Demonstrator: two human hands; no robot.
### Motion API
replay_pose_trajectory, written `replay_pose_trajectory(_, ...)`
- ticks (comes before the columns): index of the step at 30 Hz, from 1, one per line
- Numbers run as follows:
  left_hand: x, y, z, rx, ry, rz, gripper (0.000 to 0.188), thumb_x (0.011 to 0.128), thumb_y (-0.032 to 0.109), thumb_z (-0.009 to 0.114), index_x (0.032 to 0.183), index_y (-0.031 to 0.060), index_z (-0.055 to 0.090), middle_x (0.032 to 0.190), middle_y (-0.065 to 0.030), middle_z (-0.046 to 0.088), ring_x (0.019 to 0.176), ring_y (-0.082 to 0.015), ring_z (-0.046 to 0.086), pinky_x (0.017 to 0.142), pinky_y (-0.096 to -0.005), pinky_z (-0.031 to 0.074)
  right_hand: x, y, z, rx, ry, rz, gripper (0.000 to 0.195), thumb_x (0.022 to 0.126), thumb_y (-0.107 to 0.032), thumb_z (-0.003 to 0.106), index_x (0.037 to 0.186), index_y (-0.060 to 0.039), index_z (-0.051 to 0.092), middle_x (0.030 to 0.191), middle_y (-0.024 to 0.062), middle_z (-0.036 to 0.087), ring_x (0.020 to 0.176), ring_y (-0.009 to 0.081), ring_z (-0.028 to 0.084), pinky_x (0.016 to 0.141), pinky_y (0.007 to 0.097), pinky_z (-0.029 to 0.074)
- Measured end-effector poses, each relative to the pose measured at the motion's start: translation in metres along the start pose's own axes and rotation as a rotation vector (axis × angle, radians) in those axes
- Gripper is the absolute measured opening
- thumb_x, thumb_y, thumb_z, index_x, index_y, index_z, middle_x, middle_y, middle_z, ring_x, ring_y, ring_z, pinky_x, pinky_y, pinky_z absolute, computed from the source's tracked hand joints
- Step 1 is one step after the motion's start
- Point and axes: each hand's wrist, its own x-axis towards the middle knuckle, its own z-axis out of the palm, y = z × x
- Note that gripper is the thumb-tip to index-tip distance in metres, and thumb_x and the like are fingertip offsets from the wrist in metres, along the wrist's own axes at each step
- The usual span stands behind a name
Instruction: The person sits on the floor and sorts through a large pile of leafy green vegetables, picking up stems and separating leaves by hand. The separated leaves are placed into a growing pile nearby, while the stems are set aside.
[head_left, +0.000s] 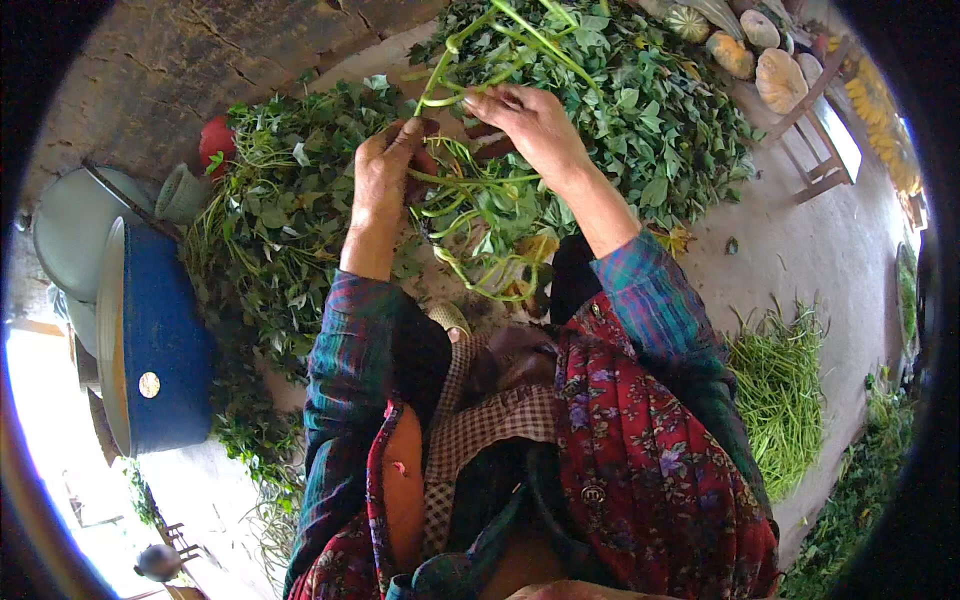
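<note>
My left hand (386, 165) grips a green vine stem (433, 86) between thumb and fingers, above the leafy heaps. To its right, my right hand (525, 124) pinches a side stem of the same vine with thumb and forefinger. Bare, bent vine stems (487, 277) hang below both hands towards my lap. Behind them lies a big heap of cut green leaves (652, 142), and a second heap of leafy vines (292, 202) spreads to the left. The far ends of the held vine run out of view at the top.
A blue tub (169, 337) stands at the left, near a red round object (217, 146). On the right, a pile of thin green stems (780, 397) lies on the concrete floor (750, 255). Pumpkins (780, 81) and a small wooden chair (825, 161) are at the upper right.
</note>
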Motion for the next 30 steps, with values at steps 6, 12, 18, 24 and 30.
replay_pose_trajectory(6, 0.001, 0.0, -0.024, -0.271, 0.007, -0.088, 0.034, 0.09, 0.029, 0.054, 0.098, -0.0034, 0.059, 0.061, -0.0019, 0.053, 0.041, -0.0086, 0.037, 0.037, -0.0216, 0.024, -0.048, 0.029, -0.038, 0.026, -0.125, 0.18, 0.028, 0.085, -0.031, 0.064, 0.09, -0.004, 0.068, 0.068, -0.0004, 0.064, 0.061, 0.0048, 0.055, 0.059, 0.0224, 0.045)
replay_pose_trajectory(12, -0.002, -0.006, -0.02, -0.384, 0.005, -0.152, 0.034, 0.089, 0.028, 0.056, 0.1, -0.0042, 0.059, 0.065, -0.0023, 0.056, 0.042, -0.0084, 0.038, 0.037, -0.0209, 0.024, -0.053, 0.031, -0.023, -0.45, -0.248, -0.199, 0.046, 0.08, -0.041, 0.065, 0.112, -0.0093, 0.061, 0.104, 0.0139, 0.065, 0.095, 0.0295, 0.062, 0.081, 0.0348, 0.047)
replay_pose_trajectory(18, 0.001, -0.01, -0.028, -0.45, 0.002, -0.145, 0.034, 0.088, 0.027, 0.057, 0.1, -0.0046, 0.059, 0.063, -0.0036, 0.057, 0.041, -0.0084, 0.039, 0.036, -0.0219, 0.024, -0.047, 0.026, -0.018, -0.329, -0.574, -0.032, 0.043, 0.081, -0.041, 0.065, 0.108, -0.0076, 0.063, 0.101, 0.0131, 0.066, 0.095, 0.0271, 0.063, 0.082, 0.0342, 0.047)
replay_pose_trajectory(24, -0.002, 0.0, -0.035, -0.292, -0.051, -0.12, 0.037, 0.089, 0.031, 0.057, 0.101, -0.004, 0.06, 0.062, -0.0027, 0.056, 0.039, -0.0079, 0.039, 0.036, -0.0214, 0.025, -0.05, 0.02, -0.017, -0.445, -0.611, -0.069, 0.028, 0.084, -0.024, 0.061, 0.103, -0.0037, 0.063, 0.095, 0.0128, 0.064, 0.086, 0.0245, 0.062, 0.078, 0.0335, 0.048)
replay_pose_trajectory(30, -0.007, 0.021, -0.03, 0.015, -0.046, -0.101, 0.038, 0.09, 0.034, 0.055, 0.104, -0.0008, 0.06, 0.062, -0.0016, 0.054, 0.042, -0.0078, 0.043, 0.038, -0.0195, 0.027, -0.041, 0.02, -0.059, -0.753, -0.494, -0.067, 0.026, 0.085, -0.029, 0.057, 0.097, -0.0079, 0.066, 0.085, 0.014, 0.066, 0.079, 0.0313, 0.063, 0.072, 0.0405, 0.048)
